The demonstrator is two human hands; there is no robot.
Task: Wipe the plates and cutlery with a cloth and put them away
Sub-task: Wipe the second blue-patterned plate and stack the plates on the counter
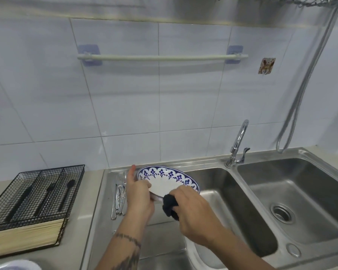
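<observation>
- The plate (164, 179) you are working on is white with a blue flower pattern round its rim; it sits low in the middle of the frame, tilted so its face turns toward you, above the sink's draining board (109, 191).
- Silver cutlery (119, 197), forks among it, lies in a bundle on the draining board just left of the plate.
- A black wire cutlery tray (37, 193) stands on the counter (82, 215) at lower left, with dark-handled pieces in its compartments and a pale bamboo mat under it.
- Right of the plate the left basin (222, 191) lies open, the second basin (300, 193) beyond it at lower right, with the tap (238, 143) between them at the back.
- The tiled wall fills the upper frame, carrying a bare towel rail (162, 57); a metal hose (308, 78) hangs at far right.
- Your left hand (139, 197) grips the plate's near-left edge, fingers curled round it and one finger pointing up.
- Your right hand (193, 211) is closed round a bunched black cloth (170, 206), pressing it against the plate's near rim.
</observation>
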